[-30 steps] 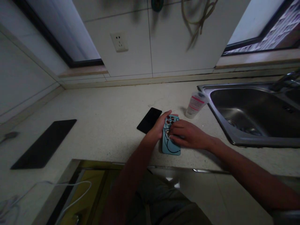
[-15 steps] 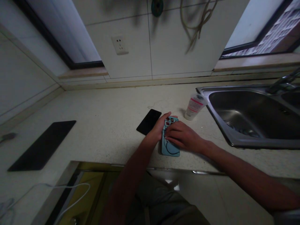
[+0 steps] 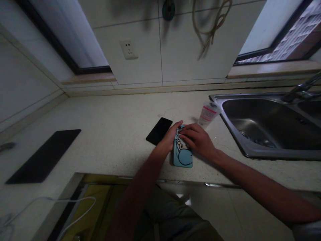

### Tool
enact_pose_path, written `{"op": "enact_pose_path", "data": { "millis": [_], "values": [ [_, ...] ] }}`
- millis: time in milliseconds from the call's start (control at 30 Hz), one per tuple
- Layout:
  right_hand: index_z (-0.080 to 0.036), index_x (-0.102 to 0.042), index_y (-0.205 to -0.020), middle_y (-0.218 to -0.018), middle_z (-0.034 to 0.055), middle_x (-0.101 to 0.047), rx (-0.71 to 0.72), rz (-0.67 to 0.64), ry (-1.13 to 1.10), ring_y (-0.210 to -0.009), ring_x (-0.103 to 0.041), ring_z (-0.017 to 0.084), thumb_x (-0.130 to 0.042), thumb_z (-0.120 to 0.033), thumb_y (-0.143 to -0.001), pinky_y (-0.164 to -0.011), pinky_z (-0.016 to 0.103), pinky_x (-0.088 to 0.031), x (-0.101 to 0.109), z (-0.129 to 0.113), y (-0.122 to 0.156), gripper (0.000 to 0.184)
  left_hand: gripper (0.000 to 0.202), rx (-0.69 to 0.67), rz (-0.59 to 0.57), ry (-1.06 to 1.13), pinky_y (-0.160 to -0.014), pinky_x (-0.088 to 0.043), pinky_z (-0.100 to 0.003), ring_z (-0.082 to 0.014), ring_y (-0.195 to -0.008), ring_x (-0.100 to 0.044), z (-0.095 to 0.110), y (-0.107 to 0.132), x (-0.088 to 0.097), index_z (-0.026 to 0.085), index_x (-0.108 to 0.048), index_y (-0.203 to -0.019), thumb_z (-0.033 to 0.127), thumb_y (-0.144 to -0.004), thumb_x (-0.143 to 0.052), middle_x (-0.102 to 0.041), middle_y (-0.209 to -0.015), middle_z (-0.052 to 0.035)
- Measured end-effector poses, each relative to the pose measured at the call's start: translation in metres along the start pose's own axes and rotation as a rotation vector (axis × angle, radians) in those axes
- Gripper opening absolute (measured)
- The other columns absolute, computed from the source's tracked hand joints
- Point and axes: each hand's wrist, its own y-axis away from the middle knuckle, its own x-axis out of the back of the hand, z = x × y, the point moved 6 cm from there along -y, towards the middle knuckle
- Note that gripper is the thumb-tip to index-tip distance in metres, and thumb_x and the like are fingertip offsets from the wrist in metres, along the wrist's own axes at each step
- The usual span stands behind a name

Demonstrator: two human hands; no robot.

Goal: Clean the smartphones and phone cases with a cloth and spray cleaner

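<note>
A light-blue phone case [image 3: 185,157] with a cartoon print and camera cutouts at its far end lies on the counter. Whether a phone sits inside it I cannot tell. My left hand [image 3: 171,138] grips its left edge, thumb towards the far end. Over its upper right part is my right hand [image 3: 197,139], fingers bunched together with the tips against the printed face. A small whitish bit shows at those fingertips, too small to name. Just left of my left hand lies a flat black slab like a phone [image 3: 159,130], partly covered by that hand.
A clear plastic cup [image 3: 208,113] with pink print stands beyond my right hand. The steel sink [image 3: 240,140] is at right. At far left lie a black mat [image 3: 45,155] and a white cable [image 3: 57,200]. The counter's front edge runs beneath my forearms.
My right hand has slid up the case towards the camera cutouts, uncovering more of the cartoon print. My left hand keeps its hold on the edge.
</note>
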Motion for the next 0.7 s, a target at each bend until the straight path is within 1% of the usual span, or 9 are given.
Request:
{"op": "enact_pose_path", "data": {
  "millis": [67,167,300,433,567,700],
  "values": [
    [-0.022,-0.074,-0.1,-0.099,0.0093,-0.069,-0.019,0.0,-0.008,-0.092,-0.063,0.024,-0.059,-0.031,-0.098,-0.082,0.041,-0.053,0.0,0.0,0.0,0.017,0.032,0.011,-0.045,-0.016,-0.036,-0.035,-0.017,-0.0074,-0.033,-0.045,-0.001,-0.001,-0.001,0.015,-0.054,-0.062,0.029,-0.09,-0.062,-0.049,-0.046,0.003],
    [-0.022,-0.074,-0.098,-0.097,0.0091,-0.068,-0.039,0.009,-0.018,-0.09,-0.063,0.024,-0.06,-0.031,-0.098,-0.08,0.04,-0.052,0.001,0.0,0.0,0.017,0.035,0.021,-0.067,-0.02,-0.037,-0.036,-0.017,-0.0075,-0.034,-0.045,-0.001,-0.001,-0.003,0.016,-0.052,-0.061,0.031,-0.092,-0.06,-0.047,-0.045,0.0034],
    [-0.022,-0.074,-0.094,-0.092,0.0072,-0.067,-0.091,0.023,-0.03,-0.086,-0.063,0.022,-0.06,-0.031,-0.097,-0.077,0.038,-0.051,0.004,0.005,-0.001,0.017,0.04,0.0,-0.065,-0.061,-0.041,-0.039,-0.019,-0.009,-0.038,-0.05,0.0,0.002,-0.006,0.015,-0.054,-0.061,0.032,-0.098,-0.05,-0.053,-0.048,-0.0003],
    [-0.021,-0.073,-0.092,-0.087,0.0061,-0.064,-0.181,0.066,-0.012,-0.081,-0.061,0.022,-0.06,-0.032,-0.097,-0.072,0.036,-0.05,0.009,0.015,-0.002,0.018,0.041,-0.044,-0.038,-0.094,-0.045,-0.043,-0.02,-0.0096,-0.041,-0.053,0.002,0.003,-0.005,0.014,-0.057,-0.062,0.03,-0.099,-0.048,-0.057,-0.05,-0.0019],
    [-0.021,-0.073,-0.09,-0.087,0.0061,-0.063,-0.252,0.103,0.015,-0.08,-0.061,0.022,-0.059,-0.035,-0.096,-0.07,0.036,-0.05,0.012,0.024,-0.002,0.02,0.043,-0.048,-0.057,-0.12,-0.052,-0.048,-0.022,-0.0103,-0.041,-0.054,0.0,0.004,-0.007,0.014,-0.058,-0.062,0.031,-0.101,-0.046,-0.058,-0.05,-0.0021],
    [-0.021,-0.072,-0.09,-0.09,0.0066,-0.064,-0.287,0.147,0.018,-0.078,-0.061,0.021,-0.059,-0.034,-0.096,-0.07,0.036,-0.05,0.015,0.029,-0.002,0.019,0.041,-0.057,-0.076,-0.185,-0.055,-0.051,-0.025,-0.013,-0.045,-0.058,-0.002,0.005,-0.008,0.014,-0.062,-0.07,0.033,-0.102,-0.044,-0.063,-0.056,-0.0043]
  ]
}}
